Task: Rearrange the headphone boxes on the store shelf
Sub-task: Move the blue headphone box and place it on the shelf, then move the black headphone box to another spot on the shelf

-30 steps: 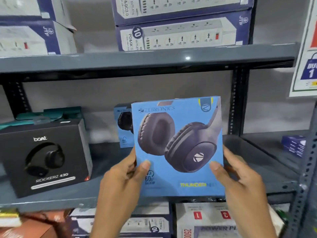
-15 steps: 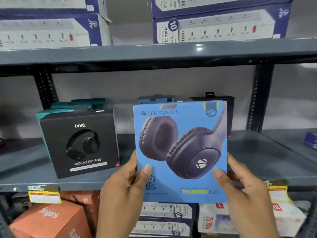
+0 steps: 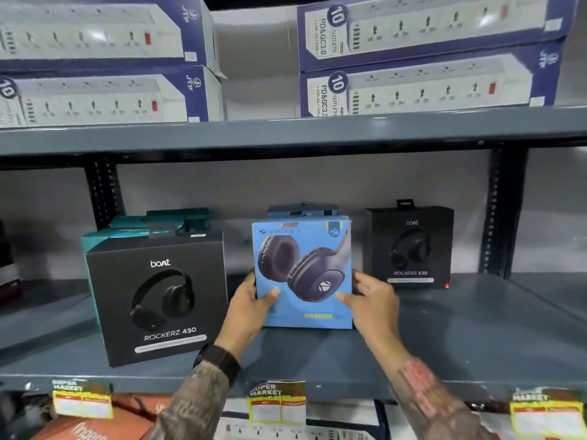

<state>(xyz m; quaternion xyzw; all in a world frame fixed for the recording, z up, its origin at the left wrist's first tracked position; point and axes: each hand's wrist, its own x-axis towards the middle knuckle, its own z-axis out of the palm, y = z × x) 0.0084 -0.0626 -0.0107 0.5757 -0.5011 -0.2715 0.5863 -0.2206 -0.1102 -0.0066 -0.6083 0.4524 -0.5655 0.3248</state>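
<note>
Held item: blue Zebronics headphone box (image 3: 303, 274), centre of the frame, upright with its printed front toward the camera, its lower edge at or just above the grey shelf (image 3: 444, 338); I cannot tell whether it rests there.
Left hand (image 3: 251, 303): grip pinching the box's left edge, thumb over the front face, fingers hidden behind it.
Right hand (image 3: 373, 296): grip pinching the right edge the same way, thumb on the front near the lower corner.
Why held so: a hand on each side keeps the flat box square and facing out, which suits setting it in a display row.
Slot: the box sits between the large black boAt Rockerz 430 box (image 3: 158, 300) at centre left and a second boAt Rockerz 430 box (image 3: 411, 246) farther back at centre right.
Behind it: the top of another blue box (image 3: 301, 211) shows just over its upper edge, so this one seems to go in front of its match.
Teal boxes (image 3: 158, 222): stacked behind the large black box, partly hidden.
Upper shelf: power strip boxes (image 3: 413, 52) across the top of the frame, not part of this job.
Price tags (image 3: 276, 404): hang from the shelf's front lip at the bottom of the frame.
Likely next need: both hands letting go once the box stands level and lines up with its neighbours.
</note>
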